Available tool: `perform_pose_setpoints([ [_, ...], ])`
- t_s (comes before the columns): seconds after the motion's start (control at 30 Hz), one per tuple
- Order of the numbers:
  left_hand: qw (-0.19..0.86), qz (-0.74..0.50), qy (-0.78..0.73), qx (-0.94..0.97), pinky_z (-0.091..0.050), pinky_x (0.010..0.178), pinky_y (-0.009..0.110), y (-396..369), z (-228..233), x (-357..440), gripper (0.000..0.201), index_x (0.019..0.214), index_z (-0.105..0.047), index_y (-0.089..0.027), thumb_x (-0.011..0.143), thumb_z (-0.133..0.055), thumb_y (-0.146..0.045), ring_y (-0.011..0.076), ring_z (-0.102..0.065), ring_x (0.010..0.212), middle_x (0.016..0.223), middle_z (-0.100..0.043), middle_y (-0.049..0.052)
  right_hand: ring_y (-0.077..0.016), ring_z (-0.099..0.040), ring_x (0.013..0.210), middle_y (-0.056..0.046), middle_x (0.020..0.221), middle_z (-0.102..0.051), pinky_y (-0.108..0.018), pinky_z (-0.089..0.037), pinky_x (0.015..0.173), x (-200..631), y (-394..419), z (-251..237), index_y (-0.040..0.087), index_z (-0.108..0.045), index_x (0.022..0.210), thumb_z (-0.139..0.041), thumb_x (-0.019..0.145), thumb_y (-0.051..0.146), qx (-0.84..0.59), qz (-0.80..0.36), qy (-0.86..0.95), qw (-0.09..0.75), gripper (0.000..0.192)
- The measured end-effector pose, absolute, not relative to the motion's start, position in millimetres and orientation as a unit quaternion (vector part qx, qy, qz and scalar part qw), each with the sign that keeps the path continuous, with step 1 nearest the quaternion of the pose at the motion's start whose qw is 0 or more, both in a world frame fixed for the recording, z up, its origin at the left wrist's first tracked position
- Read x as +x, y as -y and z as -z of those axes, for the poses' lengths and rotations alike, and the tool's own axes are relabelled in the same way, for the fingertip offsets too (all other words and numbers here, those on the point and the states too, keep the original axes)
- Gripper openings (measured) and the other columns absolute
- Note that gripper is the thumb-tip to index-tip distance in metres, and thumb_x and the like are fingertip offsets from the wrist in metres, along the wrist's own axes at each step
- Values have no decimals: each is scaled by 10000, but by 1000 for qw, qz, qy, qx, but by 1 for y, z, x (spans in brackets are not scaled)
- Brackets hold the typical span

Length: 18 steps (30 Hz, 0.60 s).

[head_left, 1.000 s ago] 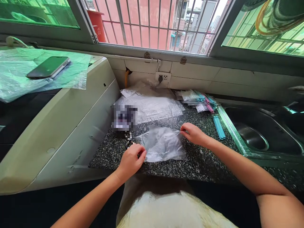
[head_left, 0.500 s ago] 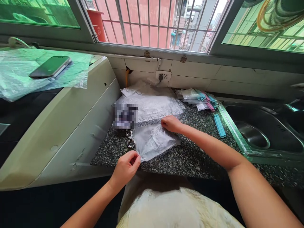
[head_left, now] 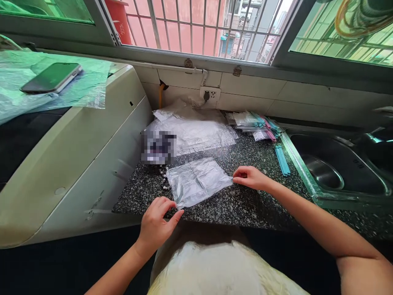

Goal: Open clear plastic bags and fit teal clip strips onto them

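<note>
A clear plastic bag (head_left: 199,180) lies flat and creased on the speckled stone counter (head_left: 233,211). At its near left corner is my left hand (head_left: 159,221), with thumb and index finger around the film. My right hand (head_left: 250,178) pinches the bag's right corner. Just behind it spreads a stack of similar clear plastic bags (head_left: 202,133). Small white bits (head_left: 165,182) lie on the stone by the bag's left edge. A pixelated item (head_left: 159,147) sits at the stack's left end; I cannot make out what it is.
Blue strips (head_left: 281,160) lie on the right, before a pile of small packets (head_left: 258,125). A sink (head_left: 331,164) is set in farther right. To the left stands a pale appliance (head_left: 104,135) with a phone (head_left: 52,78) on green-tinted film. A wall socket (head_left: 210,94) is behind.
My right hand has moved from the bag's far edge to its right corner, toward me and right. My left thumb and index finger have spread a little. The view has shifted slightly.
</note>
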<state>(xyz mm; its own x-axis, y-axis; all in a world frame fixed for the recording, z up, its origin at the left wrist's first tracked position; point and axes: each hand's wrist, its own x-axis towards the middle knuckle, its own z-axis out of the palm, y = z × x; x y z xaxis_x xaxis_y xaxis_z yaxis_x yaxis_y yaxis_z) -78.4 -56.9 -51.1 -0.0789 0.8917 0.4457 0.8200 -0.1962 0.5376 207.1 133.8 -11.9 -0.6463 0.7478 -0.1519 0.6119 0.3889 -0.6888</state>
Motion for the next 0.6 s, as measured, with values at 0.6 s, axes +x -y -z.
perform_pose_setpoints([
  [0.6, 154, -408, -628, 644, -431, 655, 274, 36, 42, -76, 184, 679, -546, -193, 854, -497, -226, 163, -521, 704, 671, -570, 22, -142, -531, 614, -13, 632, -575, -272, -432, 585, 215, -119, 15, 188, -576, 627, -546, 749, 312, -388, -331, 843, 170, 177],
])
